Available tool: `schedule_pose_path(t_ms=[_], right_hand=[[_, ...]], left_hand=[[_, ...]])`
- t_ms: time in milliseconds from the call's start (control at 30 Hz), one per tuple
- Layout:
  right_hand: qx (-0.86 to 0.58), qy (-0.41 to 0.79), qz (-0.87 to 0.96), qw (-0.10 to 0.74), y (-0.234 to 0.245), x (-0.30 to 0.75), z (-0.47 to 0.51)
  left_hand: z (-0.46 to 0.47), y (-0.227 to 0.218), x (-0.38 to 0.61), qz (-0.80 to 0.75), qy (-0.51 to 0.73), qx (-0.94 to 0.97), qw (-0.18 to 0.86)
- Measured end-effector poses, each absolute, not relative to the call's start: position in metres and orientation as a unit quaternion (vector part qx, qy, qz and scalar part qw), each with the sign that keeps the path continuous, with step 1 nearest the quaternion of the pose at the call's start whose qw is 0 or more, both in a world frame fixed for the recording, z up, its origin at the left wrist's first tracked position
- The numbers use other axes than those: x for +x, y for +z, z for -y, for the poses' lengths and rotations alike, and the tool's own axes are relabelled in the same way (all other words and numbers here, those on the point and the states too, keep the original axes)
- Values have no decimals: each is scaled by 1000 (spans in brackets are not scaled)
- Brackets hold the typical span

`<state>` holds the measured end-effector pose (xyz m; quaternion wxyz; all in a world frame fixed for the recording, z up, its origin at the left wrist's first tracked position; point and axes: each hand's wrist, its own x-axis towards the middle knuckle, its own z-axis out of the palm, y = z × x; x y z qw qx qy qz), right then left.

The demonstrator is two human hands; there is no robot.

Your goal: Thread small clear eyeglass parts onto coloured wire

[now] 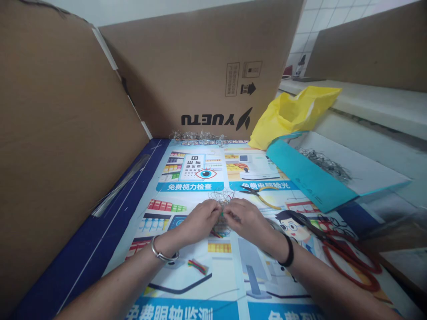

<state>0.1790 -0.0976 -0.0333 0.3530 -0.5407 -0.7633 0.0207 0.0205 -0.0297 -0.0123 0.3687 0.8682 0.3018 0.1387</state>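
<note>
My left hand (200, 218) and my right hand (247, 220) meet at the middle of the printed poster (187, 178). Both pinch a small tangle of thin wire (223, 198) with coloured bits, fingers closed tight on it. A silver bangle circles my left wrist and a black band my right. A short bundle of red and green wires (196, 266) lies on the poster just below my left wrist.
Yellow-handled pliers (263, 195) lie beyond my right hand. Red-handled scissors (347, 258) rest at the right. A teal-edged tray (320, 178) holds wire scraps, a yellow bag (293, 113) behind it. Cardboard walls (63, 133) stand left and back, with wire pieces (196, 135) along the back.
</note>
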Motion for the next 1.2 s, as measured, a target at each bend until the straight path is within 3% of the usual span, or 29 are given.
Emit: schedule_pose_path(t_ms=[233, 467, 833, 1200], right_hand=[[-530, -6, 790, 309, -34, 182, 99], [-532, -32, 778, 333, -35, 177, 98], [-593, 219, 648, 425, -27, 179, 96], [-595, 282, 628, 415, -28, 179, 96]], left_hand=[[29, -9, 22, -302, 138, 863, 380], [29, -11, 22, -306, 128, 853, 402], [32, -8, 14, -283, 180, 862, 381], [35, -20, 18, -308, 192, 872, 328]])
